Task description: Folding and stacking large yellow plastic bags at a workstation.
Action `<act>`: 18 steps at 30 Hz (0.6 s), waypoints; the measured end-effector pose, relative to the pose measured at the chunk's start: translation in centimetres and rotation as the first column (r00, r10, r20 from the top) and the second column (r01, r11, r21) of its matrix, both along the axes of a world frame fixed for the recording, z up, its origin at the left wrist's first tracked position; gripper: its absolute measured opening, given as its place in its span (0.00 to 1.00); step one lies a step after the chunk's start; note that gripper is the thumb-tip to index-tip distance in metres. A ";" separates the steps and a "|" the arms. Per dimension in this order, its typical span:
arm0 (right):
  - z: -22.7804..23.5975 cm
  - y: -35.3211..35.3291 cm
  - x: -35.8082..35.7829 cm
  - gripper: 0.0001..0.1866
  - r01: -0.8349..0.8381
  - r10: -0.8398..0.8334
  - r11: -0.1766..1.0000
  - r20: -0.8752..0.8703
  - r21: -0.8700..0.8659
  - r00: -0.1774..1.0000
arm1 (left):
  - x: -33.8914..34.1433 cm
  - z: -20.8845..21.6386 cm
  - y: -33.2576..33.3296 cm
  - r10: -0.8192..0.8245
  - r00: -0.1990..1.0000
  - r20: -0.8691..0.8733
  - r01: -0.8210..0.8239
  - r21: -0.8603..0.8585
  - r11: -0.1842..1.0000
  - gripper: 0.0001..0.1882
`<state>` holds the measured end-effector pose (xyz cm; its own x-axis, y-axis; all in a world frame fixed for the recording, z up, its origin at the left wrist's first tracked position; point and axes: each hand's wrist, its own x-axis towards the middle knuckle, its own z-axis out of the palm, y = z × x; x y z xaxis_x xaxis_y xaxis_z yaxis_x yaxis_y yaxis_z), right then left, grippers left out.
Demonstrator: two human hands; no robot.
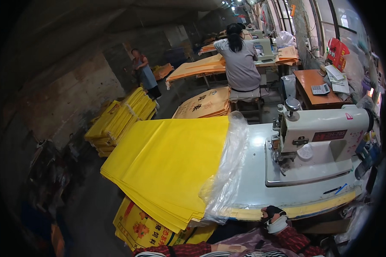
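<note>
Right hand [273, 216], dark covering and white cuff, resting at the front edge of the desk [255, 197]; fingers looking bent, grip unclear, can't tell if it's grasping anything. Left hand [229, 247] lying low at the bottom edge, mostly cut off, can't tell its state. Yellow sack stack [167, 158] lying left of the sewing machine [319, 132], hanging past the desk's left side; clear plastic sheet [227, 171] running along its right edge. Printed yellow sack [135, 218] showing beneath the stack. Black pen [332, 190] lying near the desk's front edge, right of the right hand. Person in grey [242, 64] sitting ahead, back turned; another person [144, 73] standing farther left.
</note>
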<state>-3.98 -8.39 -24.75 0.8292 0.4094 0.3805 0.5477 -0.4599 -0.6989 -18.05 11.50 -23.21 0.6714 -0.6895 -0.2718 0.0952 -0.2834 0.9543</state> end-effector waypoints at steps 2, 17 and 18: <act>0.0 0.1 0.0 0.06 -0.002 0.001 1.000 0.009 0.016 1.000 | 0.0 0.0 0.1 0.003 1.000 0.002 -0.003 0.004 1.000 0.16; -0.9 -0.2 -0.5 0.05 0.032 -0.029 0.999 0.112 -0.025 0.993 | 1.1 0.1 -1.8 -0.036 0.999 0.023 0.036 -0.006 0.999 0.16; -1.3 -0.2 -0.5 0.05 0.025 -0.020 0.999 0.123 -0.036 0.992 | 1.2 0.2 -1.9 -0.041 0.999 0.018 0.041 -0.011 0.999 0.16</act>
